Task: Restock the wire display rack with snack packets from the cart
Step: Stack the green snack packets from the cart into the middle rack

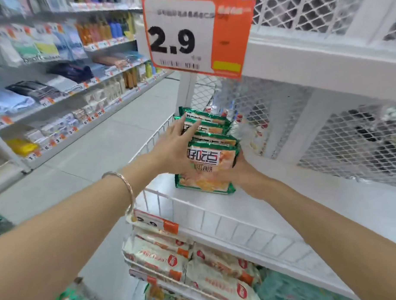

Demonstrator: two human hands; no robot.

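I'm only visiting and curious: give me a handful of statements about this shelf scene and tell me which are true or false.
1. The green snack packets stand in a row on the wire shelf. True.
2. The price sign overhead reads 3.5. False: it reads 2.9.
3. Only one hand touches the packets. False: the left hand and right hand both do.
4. A bracelet sits on the left wrist. True.
5. The tier below is bare. False: it holds white-and-orange packets.
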